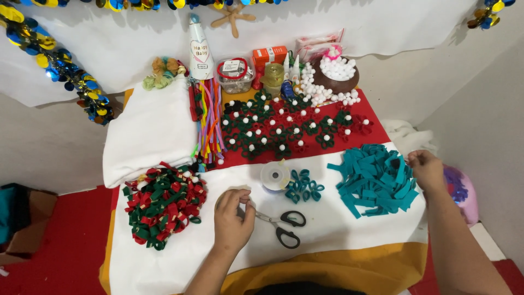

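Head view: right hand (427, 169) touches flat, curling teal felt strips (375, 180).

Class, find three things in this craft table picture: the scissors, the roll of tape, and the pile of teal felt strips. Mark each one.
Scissors (285, 224), head view, on the black handle loops.
Roll of tape (275, 176), head view, on its flat top face.
Pile of teal felt strips (374, 180), head view, on the middle of the heap.

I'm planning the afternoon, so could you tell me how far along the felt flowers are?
Done: rows of green-and-red flowers with white pompoms. In hand: the left hand beside the scissors, the right hand at the teal strips; a few teal loops are formed. Left: the teal strips and the red-green pile.
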